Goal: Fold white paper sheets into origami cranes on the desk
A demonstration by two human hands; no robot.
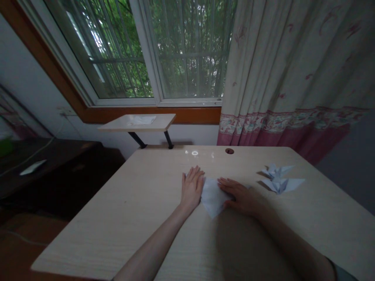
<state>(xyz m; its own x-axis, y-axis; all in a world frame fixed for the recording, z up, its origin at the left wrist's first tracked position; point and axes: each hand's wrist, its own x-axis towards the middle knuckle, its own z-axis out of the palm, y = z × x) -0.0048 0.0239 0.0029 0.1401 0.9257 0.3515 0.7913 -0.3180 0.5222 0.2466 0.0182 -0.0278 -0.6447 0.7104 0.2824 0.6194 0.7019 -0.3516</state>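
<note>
A white sheet of paper point(213, 197), folded to a point toward me, lies flat on the wooden desk point(131, 218). My left hand point(192, 187) rests palm down over its left part, fingers stretched away from me. Over the right part lies my right hand point(238, 195), its fingers extended to the left and flat on the paper. Both hands hide the paper's side corners, though small tips show beyond them. To the right of my right hand stand two folded paper cranes point(279, 184), one just behind the other.
A small raised shelf point(117, 124) at the desk's back left carries white paper point(143, 120). Near the back edge is a round cable hole point(229, 151). Behind are a barred window point(187, 58) and a curtain point(263, 78). A dark low table point(58, 156) stands left.
</note>
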